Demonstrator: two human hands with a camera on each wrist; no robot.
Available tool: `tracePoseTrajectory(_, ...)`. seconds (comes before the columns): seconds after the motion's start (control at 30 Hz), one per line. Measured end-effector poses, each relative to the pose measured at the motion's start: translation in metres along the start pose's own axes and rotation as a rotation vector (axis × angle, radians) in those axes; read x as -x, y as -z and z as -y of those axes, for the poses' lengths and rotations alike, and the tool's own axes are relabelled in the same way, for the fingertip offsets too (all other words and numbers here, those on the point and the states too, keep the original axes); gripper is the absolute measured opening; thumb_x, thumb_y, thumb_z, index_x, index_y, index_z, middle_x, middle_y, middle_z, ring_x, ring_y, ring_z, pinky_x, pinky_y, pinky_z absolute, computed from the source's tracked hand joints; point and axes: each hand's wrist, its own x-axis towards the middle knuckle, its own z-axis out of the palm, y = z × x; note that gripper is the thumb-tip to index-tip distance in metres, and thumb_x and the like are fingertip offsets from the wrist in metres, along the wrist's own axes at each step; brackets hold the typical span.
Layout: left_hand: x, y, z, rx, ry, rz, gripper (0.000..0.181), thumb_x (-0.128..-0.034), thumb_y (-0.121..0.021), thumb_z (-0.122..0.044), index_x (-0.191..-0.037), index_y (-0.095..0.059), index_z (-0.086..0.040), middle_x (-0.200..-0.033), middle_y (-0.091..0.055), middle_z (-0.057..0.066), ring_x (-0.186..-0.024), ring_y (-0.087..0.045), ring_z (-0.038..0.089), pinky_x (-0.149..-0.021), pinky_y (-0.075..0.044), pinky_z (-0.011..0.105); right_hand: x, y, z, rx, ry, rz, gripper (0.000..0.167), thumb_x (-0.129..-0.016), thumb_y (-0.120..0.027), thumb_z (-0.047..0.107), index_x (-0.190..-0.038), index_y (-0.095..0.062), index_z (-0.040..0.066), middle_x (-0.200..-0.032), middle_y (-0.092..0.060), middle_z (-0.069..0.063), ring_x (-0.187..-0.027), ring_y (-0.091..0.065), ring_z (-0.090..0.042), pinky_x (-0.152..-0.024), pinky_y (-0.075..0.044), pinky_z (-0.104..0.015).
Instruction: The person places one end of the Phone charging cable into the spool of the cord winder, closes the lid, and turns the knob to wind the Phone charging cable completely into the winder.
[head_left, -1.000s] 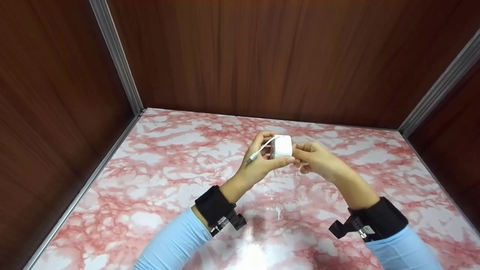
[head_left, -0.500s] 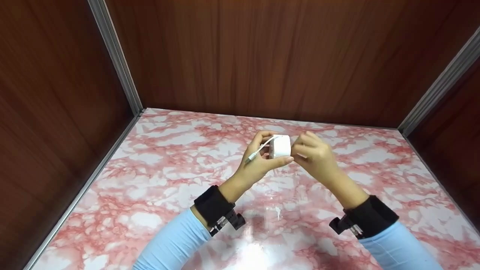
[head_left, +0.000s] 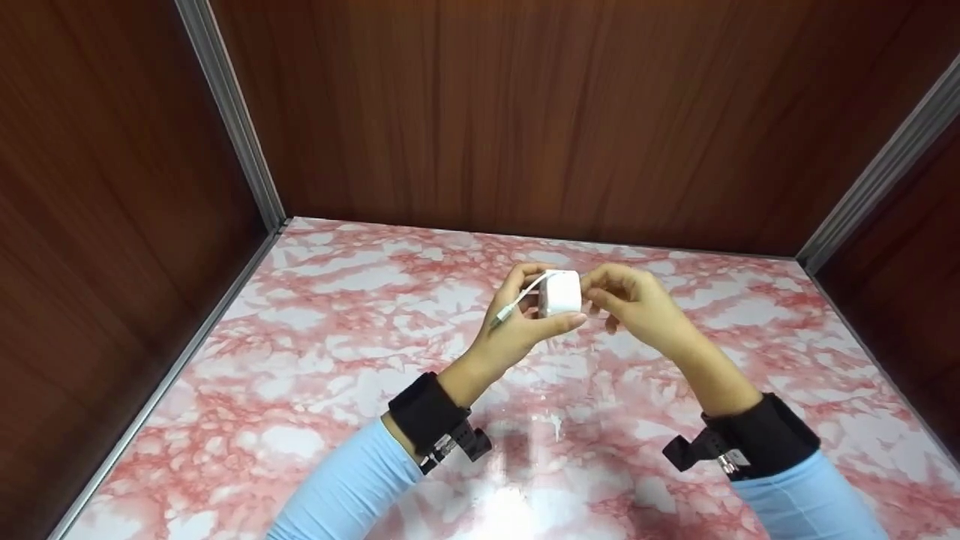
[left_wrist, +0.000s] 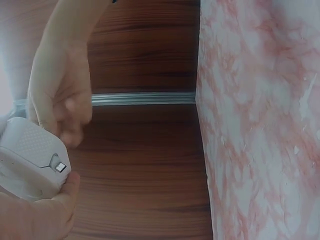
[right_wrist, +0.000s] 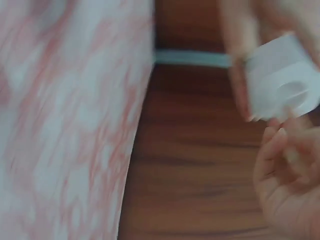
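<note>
A white rounded box (head_left: 561,292) is held up above the table in my left hand (head_left: 506,337), thumb along its near side and fingers behind. From its top a short white cable (head_left: 530,290) hangs over the left palm and ends in a metal-tipped plug (head_left: 502,316). A small metal USB plug (left_wrist: 61,167) shows at the box's corner in the left wrist view. On the box's other face sits a round dial (right_wrist: 292,95). Curled fingers of my right hand (head_left: 630,304) pinch at this dial; the fingertips are blurred in the right wrist view.
The table (head_left: 315,390) has a red and white marbled top. Brown wood-look panels (head_left: 480,112) stand at the back and both sides, joined by grey metal corner strips (head_left: 232,112). Black straps with small cameras (head_left: 761,439) circle both wrists.
My right hand has rolled over at the dial, rising with its back showing, then swung back down beside the box. The left hand and box have hardly moved.
</note>
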Motion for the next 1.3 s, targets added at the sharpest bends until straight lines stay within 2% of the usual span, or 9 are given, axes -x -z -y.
tracePoseTrajectory(0.1,0.001,-0.001,-0.001,-0.003,0.01,0.005,0.063,-0.076,-0.08,-0.007,-0.128,-0.045,-0.006,-0.125,-0.049,0.013,-0.106,-0.057,0.019,-0.085,-0.051,0.029,0.001,0.001,0.01,-0.149,-0.276,0.125,0.015,-0.101,-0.047,0.012,-0.1,-0.056,0.0,-0.075,-0.054,-0.002,-0.065,-0.05,-0.007,-0.051,-0.044,-0.02)
tracePoseTrajectory(0.27,0.001,-0.001,-0.001,-0.014,-0.01,0.01,0.065,-0.0758,-0.081,-0.007,-0.13,-0.044,-0.004,-0.124,-0.048,0.013,-0.105,-0.057,0.019,-0.085,-0.051,0.029,0.001,-0.002,0.016,-0.221,-0.459,0.246,0.03,-0.101,-0.04,0.023,-0.078,-0.054,0.009,-0.064,-0.048,0.004,-0.057,-0.041,-0.006,-0.049,-0.035,-0.019)
tracePoseTrajectory(0.47,0.003,0.0,0.001,-0.044,-0.007,-0.001,0.065,-0.0735,-0.083,-0.009,-0.128,-0.047,-0.009,-0.122,-0.049,0.012,-0.106,-0.056,0.018,-0.09,-0.05,0.031,0.0,-0.001,0.013,-0.26,-0.482,0.219,0.023,-0.099,-0.05,0.019,-0.078,-0.057,0.012,-0.067,-0.05,0.005,-0.06,-0.043,-0.004,-0.05,-0.037,-0.018)
tracePoseTrajectory(0.7,0.003,0.002,0.002,-0.074,-0.006,-0.017,0.064,-0.0738,-0.084,-0.012,-0.127,-0.048,-0.011,-0.12,-0.049,0.011,-0.107,-0.054,0.02,-0.091,-0.049,0.034,-0.001,-0.006,0.007,-0.327,-0.358,0.111,0.005,-0.093,-0.06,0.005,-0.096,-0.063,0.009,-0.08,-0.065,0.008,-0.067,-0.053,-0.003,-0.056,-0.044,-0.017)
tracePoseTrajectory(0.8,0.003,0.003,0.0,-0.079,-0.008,-0.016,0.065,-0.0744,-0.083,-0.014,-0.128,-0.046,-0.01,-0.121,-0.048,0.01,-0.107,-0.055,0.021,-0.091,-0.05,0.032,0.0,-0.012,0.004,-0.316,-0.244,-0.002,0.011,-0.088,-0.066,0.001,-0.093,-0.065,0.011,-0.082,-0.068,0.008,-0.071,-0.057,-0.003,-0.059,-0.047,-0.017)
tracePoseTrajectory(0.9,0.002,0.003,-0.002,-0.082,-0.008,-0.009,0.067,-0.0741,-0.083,-0.014,-0.129,-0.045,-0.008,-0.121,-0.048,0.01,-0.107,-0.055,0.021,-0.092,-0.049,0.032,0.002,-0.018,-0.002,-0.24,-0.053,-0.134,0.016,-0.083,-0.071,-0.003,-0.084,-0.068,0.012,-0.08,-0.067,0.007,-0.072,-0.058,-0.003,-0.059,-0.049,-0.016)
tracePoseTrajectory(1.17,0.001,0.001,-0.004,-0.042,-0.006,0.023,0.066,-0.0748,-0.082,-0.011,-0.129,-0.045,-0.006,-0.122,-0.049,0.01,-0.105,-0.056,0.02,-0.089,-0.05,0.034,-0.003,-0.024,-0.02,0.256,0.794,-0.386,0.025,-0.069,-0.069,-0.02,-0.063,-0.061,0.004,-0.07,-0.063,-0.004,-0.072,-0.051,-0.016,-0.059,-0.04,-0.024)
tracePoseTrajectory(1.23,0.001,0.0,-0.003,-0.004,0.0,0.032,0.065,-0.0755,-0.081,-0.009,-0.129,-0.045,-0.005,-0.122,-0.049,0.011,-0.104,-0.057,0.019,-0.085,-0.051,0.031,-0.006,-0.025,-0.022,0.368,0.944,-0.446,0.026,-0.07,-0.064,-0.018,-0.059,-0.057,0.005,-0.07,-0.062,-0.007,-0.068,-0.052,-0.021,-0.057,-0.04,-0.026)
tracePoseTrajectory(1.3,0.001,0.0,-0.002,0.029,0.006,0.038,0.063,-0.0764,-0.08,-0.007,-0.129,-0.045,-0.005,-0.123,-0.049,0.011,-0.103,-0.058,0.019,-0.082,-0.052,0.029,-0.008,-0.025,-0.023,0.431,1.007,-0.474,0.025,-0.071,-0.06,-0.016,-0.058,-0.055,0.005,-0.071,-0.062,-0.007,-0.066,-0.051,-0.022,-0.057,-0.04,-0.027)
